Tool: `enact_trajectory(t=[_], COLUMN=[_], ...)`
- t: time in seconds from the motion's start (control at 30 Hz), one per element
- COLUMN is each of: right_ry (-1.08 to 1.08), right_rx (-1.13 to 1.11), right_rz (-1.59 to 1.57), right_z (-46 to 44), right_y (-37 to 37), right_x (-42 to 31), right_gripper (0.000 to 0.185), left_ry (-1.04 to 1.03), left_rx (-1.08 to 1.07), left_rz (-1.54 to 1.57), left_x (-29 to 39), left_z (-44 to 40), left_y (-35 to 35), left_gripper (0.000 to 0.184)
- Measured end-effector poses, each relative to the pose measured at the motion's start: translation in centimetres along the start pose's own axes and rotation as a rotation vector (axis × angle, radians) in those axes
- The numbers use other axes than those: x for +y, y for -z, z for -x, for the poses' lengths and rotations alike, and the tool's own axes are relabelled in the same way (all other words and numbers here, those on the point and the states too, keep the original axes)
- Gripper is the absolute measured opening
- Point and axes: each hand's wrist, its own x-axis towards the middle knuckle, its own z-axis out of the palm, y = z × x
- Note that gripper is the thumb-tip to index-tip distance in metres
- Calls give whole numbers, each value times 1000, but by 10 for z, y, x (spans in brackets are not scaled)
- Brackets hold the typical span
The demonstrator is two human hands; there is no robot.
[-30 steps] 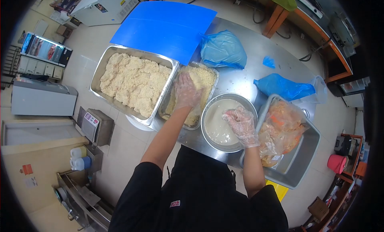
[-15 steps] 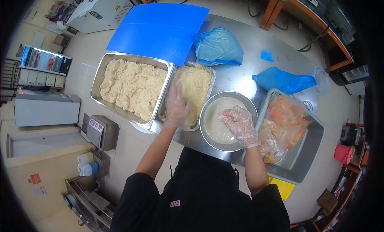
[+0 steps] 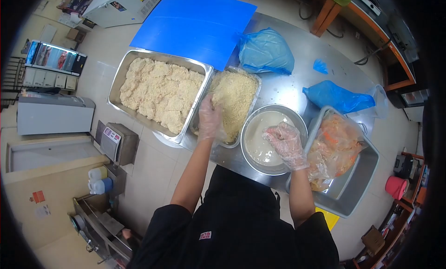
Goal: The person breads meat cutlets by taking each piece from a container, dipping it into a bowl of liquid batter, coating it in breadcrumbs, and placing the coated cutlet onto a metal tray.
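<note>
My left hand, in a clear plastic glove, is at the left side of a tray of pale crumbs. Its fingers are partly curled and blurred, and I cannot make out whether they hold anything. My right hand, also gloved and wet with pale batter, hovers over a round metal bowl of white batter. Its fingers are curled together, and what they hold, if anything, is hidden. Left of the crumb tray stands a deep metal pan full of crumb-coated pieces.
A blue board lies behind the pan. Blue plastic bags sit on the steel table. At the right, a grey tub holds a clear bag of orange-coated meat. A scale stands at the left.
My left hand has moved from the middle of the crumb tray to its left side. My right hand stays over the bowl, its fingers still curled. The view has shifted slightly.
</note>
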Motion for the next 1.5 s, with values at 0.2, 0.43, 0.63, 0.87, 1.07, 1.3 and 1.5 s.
enact_trajectory(t=[0.2, 0.43, 0.63, 0.87, 1.07, 1.3, 1.5], right_ry=[38, 36, 51, 46, 79, 72, 67], right_rx=[9, -1, 34, 40, 29, 3, 23], right_rz=[16, 18, -24, -55, -28, -31, -70], right_z=[-1, 0, 2, 2, 1, 2, 3], right_y=[4, 4, 3, 13, 7, 8, 9], right_x=[-2, -3, -2, -11, -6, -3, -5], right_gripper=[16, 16, 15, 15, 15, 13, 13], left_ry=[-276, -293, -343, -554, -632, -657, 69], left_rx=[-148, -244, -290, -519, -354, -446, -967], left_rz=[-902, -906, -927, -877, -640, -565, -429], left_x=[4, 12, 4, 12, -24, -27, 75], left_z=[8, -55, -55, -39, -46, -62, -63], left_y=[-24, -52, -44, -2, -12, 10, 63], left_gripper=[92, 94, 97, 97, 84, 71, 52])
